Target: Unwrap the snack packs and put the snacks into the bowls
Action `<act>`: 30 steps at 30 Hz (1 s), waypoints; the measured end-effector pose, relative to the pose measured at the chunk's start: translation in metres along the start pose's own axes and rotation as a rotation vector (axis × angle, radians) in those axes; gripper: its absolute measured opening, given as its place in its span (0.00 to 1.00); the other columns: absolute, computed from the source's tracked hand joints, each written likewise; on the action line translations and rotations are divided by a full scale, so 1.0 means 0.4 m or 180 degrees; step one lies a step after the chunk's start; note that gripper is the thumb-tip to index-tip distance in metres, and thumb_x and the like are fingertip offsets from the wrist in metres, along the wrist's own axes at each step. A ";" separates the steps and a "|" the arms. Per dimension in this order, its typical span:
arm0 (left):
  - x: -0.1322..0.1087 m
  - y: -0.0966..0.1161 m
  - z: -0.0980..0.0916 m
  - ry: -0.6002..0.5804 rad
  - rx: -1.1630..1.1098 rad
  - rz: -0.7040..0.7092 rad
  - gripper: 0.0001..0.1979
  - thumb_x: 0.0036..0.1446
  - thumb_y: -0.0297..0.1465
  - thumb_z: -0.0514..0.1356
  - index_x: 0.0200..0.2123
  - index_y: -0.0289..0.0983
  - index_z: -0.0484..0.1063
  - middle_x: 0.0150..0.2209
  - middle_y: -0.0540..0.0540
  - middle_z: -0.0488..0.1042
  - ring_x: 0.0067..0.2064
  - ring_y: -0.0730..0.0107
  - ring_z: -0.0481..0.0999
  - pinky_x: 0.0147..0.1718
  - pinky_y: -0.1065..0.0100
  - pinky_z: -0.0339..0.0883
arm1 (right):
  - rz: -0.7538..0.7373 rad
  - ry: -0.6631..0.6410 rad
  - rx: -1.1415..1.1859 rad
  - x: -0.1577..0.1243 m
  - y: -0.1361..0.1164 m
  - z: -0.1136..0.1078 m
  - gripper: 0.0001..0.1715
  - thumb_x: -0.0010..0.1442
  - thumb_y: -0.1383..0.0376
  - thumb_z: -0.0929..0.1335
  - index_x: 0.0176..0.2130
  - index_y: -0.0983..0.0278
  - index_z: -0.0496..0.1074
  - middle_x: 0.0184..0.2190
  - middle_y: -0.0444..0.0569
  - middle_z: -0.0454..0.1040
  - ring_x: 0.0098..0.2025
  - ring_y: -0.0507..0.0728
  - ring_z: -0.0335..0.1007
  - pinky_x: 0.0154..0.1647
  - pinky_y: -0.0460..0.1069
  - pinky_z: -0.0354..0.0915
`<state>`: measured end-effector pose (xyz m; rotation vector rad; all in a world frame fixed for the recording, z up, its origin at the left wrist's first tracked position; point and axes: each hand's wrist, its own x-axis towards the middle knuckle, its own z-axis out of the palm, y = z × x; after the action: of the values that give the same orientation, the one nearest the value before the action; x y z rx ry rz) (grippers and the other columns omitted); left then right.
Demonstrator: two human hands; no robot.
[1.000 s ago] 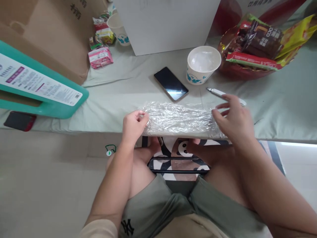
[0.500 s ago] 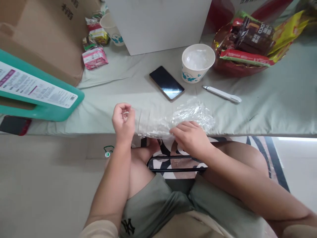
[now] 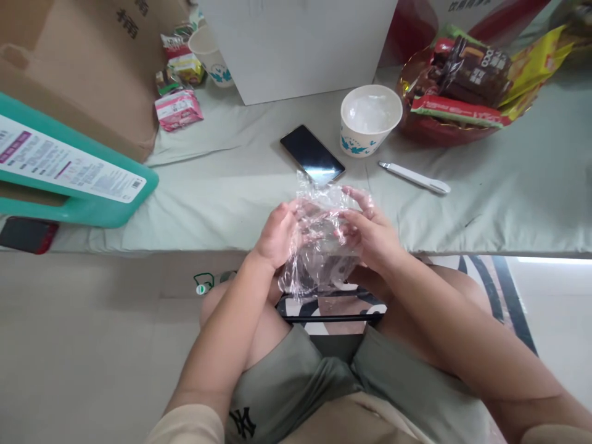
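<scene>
A crumpled sheet of clear plastic wrap (image 3: pixel 319 246) is bunched between both hands, just in front of the table's near edge and above my knees. My left hand (image 3: pixel 277 233) grips its left side with curled fingers. My right hand (image 3: pixel 370 234) closes on its right side, fingers partly under the film. A loose flap hangs down toward the panda-print stool (image 3: pixel 330 302) I sit on.
On the grey-green tablecloth (image 3: pixel 485 203) lie a black phone (image 3: pixel 312 154), a white paper cup (image 3: pixel 370 120) and a white utility knife (image 3: pixel 414 177). A red bowl of snack packets (image 3: pixel 462 86) stands at the back right. At left are a teal stool (image 3: pixel 69 179), a cardboard box (image 3: pixel 83 61) and a white box (image 3: pixel 296 43).
The wrap lay stretched flat along the table edge. My right hand swept it leftward, and both hands have now gathered it into a bunch and lifted it off the table.
</scene>
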<state>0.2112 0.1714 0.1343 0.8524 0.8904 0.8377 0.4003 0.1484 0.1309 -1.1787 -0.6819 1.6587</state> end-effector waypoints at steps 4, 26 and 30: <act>0.011 0.017 -0.022 0.0119 0.0000 -0.0218 0.34 0.48 0.55 0.68 0.50 0.38 0.75 0.57 0.33 0.78 0.55 0.47 0.82 0.34 0.63 0.81 | -0.0307 -0.0127 -0.0216 0.018 -0.016 -0.009 0.39 0.58 0.53 0.72 0.65 0.51 0.61 0.43 0.43 0.81 0.24 0.49 0.71 0.23 0.46 0.67; 0.003 0.029 -0.104 0.1330 0.2354 0.2064 0.10 0.52 0.40 0.70 0.28 0.41 0.78 0.69 0.47 0.61 0.71 0.41 0.58 0.65 0.41 0.64 | -0.1732 -0.0210 -0.1897 -0.023 -0.035 -0.001 0.40 0.66 0.56 0.69 0.71 0.53 0.54 0.43 0.48 0.80 0.42 0.58 0.81 0.51 0.59 0.77; -0.046 0.041 -0.062 0.1077 0.2795 0.2064 0.13 0.50 0.41 0.72 0.33 0.41 0.78 0.74 0.49 0.52 0.75 0.35 0.48 0.63 0.42 0.66 | -0.1916 -0.0540 -0.2060 -0.026 -0.061 -0.009 0.31 0.64 0.51 0.69 0.64 0.55 0.67 0.55 0.54 0.77 0.50 0.60 0.79 0.50 0.57 0.78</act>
<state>0.1782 0.1686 0.1450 1.8676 1.3380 1.1822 0.4137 0.1482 0.1541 -1.1036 -1.5880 1.0488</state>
